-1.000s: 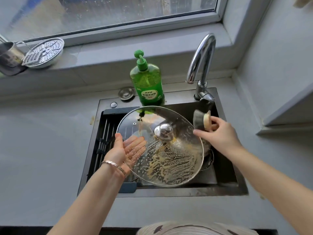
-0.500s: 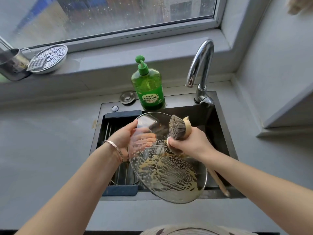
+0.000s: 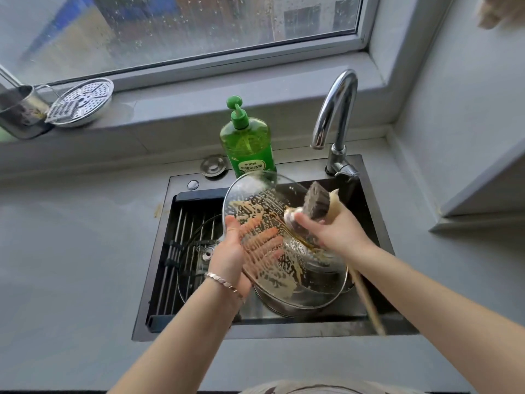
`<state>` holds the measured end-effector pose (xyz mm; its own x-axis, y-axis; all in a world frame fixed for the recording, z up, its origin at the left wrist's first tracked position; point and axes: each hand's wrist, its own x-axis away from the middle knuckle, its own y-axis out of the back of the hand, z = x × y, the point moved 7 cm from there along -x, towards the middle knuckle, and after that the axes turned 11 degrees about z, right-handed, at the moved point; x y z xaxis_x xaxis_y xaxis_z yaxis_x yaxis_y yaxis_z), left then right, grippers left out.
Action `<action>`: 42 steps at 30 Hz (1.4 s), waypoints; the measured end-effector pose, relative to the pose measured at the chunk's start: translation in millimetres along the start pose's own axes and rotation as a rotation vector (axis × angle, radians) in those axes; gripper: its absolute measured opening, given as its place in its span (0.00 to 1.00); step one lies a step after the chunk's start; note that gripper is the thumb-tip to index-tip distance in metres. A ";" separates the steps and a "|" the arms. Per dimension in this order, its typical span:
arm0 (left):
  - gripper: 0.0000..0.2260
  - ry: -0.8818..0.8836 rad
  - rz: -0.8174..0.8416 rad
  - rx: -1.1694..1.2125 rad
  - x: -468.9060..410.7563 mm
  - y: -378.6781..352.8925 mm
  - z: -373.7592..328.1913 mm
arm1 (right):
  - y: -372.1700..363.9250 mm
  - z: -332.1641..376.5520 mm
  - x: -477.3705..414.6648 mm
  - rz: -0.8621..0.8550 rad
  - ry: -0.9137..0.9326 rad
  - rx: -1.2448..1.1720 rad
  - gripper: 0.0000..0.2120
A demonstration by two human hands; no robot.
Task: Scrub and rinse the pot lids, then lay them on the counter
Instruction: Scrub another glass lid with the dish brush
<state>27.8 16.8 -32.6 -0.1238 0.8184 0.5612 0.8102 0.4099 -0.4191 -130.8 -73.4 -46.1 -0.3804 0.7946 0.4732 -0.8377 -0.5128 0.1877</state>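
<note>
Glass, streaked with yellowish suds, is what has turned: a second ago the pot lid [image 3: 264, 200] faced us knob-up with the brush [image 3: 315, 203] held off to the right, and now it is tipped up on edge over the sink [image 3: 284, 332]. The left hand [image 3: 230, 251] is flat behind the pane with its fingers spread and straight, seen through the glass. The right hand [image 3: 335, 231] has come in to the knob and is clenched around the neck of the brush, bristles pointing up, the wooden handle trailing down toward us. We read this as a change of face – the scrubbing moving from one side of the lid to the other – so the task sits mid-scrub, with no rinse begun, no water running from the faucet [image 3: 338, 109], and nothing laid on the table [image 3: 71, 251]. Counting: two glass lids, the one in the hands and a second lid [image 3: 199, 263] lying flat on the rack in the left of the basin. There is one brush, one green soap bottle [image 3: 247, 143] and one faucet. On the window sill stand one perforated steamer plate [image 3: 82, 100] and one metal cup [image 3: 20, 112]. Under the held lid there is a round steel rim [image 3: 284, 307] – possibly a pot or a third lid, but the soapy glass hides too much for us to say which.
</note>
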 end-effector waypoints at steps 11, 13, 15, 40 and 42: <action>0.30 -0.003 -0.117 0.118 4.0 -0.7 24.2 | -35.8 22.6 66.1 -0.068 0.379 0.661 0.23; 0.30 0.014 -0.114 0.113 6.2 1.0 25.4 | -30.3 18.4 58.2 -0.012 0.319 0.550 0.19; 0.30 0.011 -0.101 0.143 9.5 2.3 26.4 | 0.0 3.1 37.5 -0.080 0.130 0.382 0.16; 0.24 -0.164 -0.280 -0.181 26.6 -4.0 0.8 | -1.6 53.8 50.5 -0.244 0.503 0.507 0.26; 0.23 -0.188 -0.291 -0.219 29.5 -8.0 -0.8 | 3.1 49.7 40.3 -0.233 0.408 0.508 0.23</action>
<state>18.2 37.3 -12.2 -0.4523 0.7486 0.4848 0.8260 0.5566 -0.0888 -129.3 -59.1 16.3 -0.4129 0.9103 0.0286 -0.6659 -0.3232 0.6724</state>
